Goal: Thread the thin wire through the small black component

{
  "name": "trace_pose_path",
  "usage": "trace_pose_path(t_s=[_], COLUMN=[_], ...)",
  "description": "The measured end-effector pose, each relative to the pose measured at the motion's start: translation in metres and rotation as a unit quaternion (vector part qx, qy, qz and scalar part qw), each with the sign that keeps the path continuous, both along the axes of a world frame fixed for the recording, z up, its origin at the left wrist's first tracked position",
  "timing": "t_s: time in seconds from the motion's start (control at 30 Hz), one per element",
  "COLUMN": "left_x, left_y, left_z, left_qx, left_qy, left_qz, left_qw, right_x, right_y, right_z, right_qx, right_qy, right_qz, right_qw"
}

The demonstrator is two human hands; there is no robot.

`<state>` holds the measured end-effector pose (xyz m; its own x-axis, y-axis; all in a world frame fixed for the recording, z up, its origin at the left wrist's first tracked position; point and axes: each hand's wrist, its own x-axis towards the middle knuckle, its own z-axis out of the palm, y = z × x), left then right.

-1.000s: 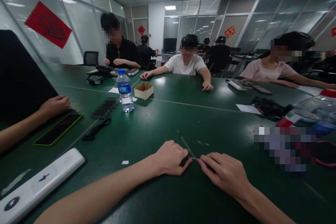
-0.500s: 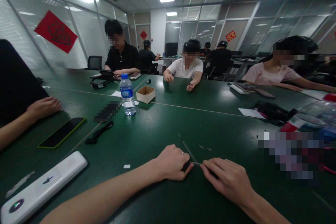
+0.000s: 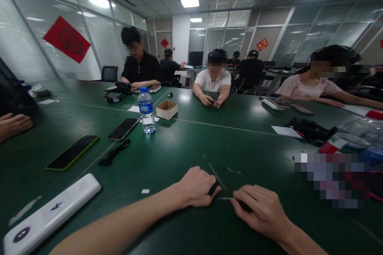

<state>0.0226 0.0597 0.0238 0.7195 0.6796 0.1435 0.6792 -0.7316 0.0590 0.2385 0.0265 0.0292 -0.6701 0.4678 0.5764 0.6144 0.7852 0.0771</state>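
Note:
My left hand (image 3: 197, 186) rests low over the green table with its fingers curled. A small black object (image 3: 212, 189), mostly hidden, shows between its thumb and forefinger. To the right, my right hand (image 3: 259, 209) pinches one end of a thin pale strip (image 3: 225, 198). The strip points left toward my left thumb, and its free end stands just short of that hand. Just beyond the hands, a narrow clear strip (image 3: 217, 176) lies on the table, with small clear scraps (image 3: 230, 170) near it.
Left of my arm lie a white oblong device (image 3: 54, 211), a green-edged phone (image 3: 73, 152), another phone (image 3: 122, 129) and a black strap (image 3: 115, 152). Ahead stand a water bottle (image 3: 146, 111) and a small open box (image 3: 166, 110). A large bottle (image 3: 356, 135) stands right. Several people sit around.
My right hand has drawn slightly right and nearer me, so the strip's left end has come away from my left hand. A neighbour's hand at left has pulled back; the person opposite joined their hands.

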Motion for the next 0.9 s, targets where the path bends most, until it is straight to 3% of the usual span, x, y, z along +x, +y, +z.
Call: trace_pose_path(t_s=[0.13,0.3,0.43,0.9], left_x=[0.0014,0.0014,0.0016,0.0007], left_y=[0.0001,-0.001,-0.0015,-0.0021], left_z=[-0.0011,-0.0004,-0.0006,0.0004], left_qx=[-0.008,-0.007,0.005,-0.002], left_qy=[0.001,0.007,0.0,0.005], left_qz=[0.013,0.008,0.005,0.002], left_qw=[1.0,1.0,1.0,1.0], right_x=[-0.0065,-0.0065,-0.0051,-0.0038], right_y=[-0.0076,-0.0034,-0.0007,-0.0017], right_z=[0.0014,-0.0005,-0.0033,-0.0015], right_qx=[-0.011,-0.018,-0.045,-0.047], right_qy=[-0.041,0.024,0.004,-0.016], right_qz=[0.065,-0.059,-0.126,-0.108], right_qw=[0.997,0.998,0.991,0.993])
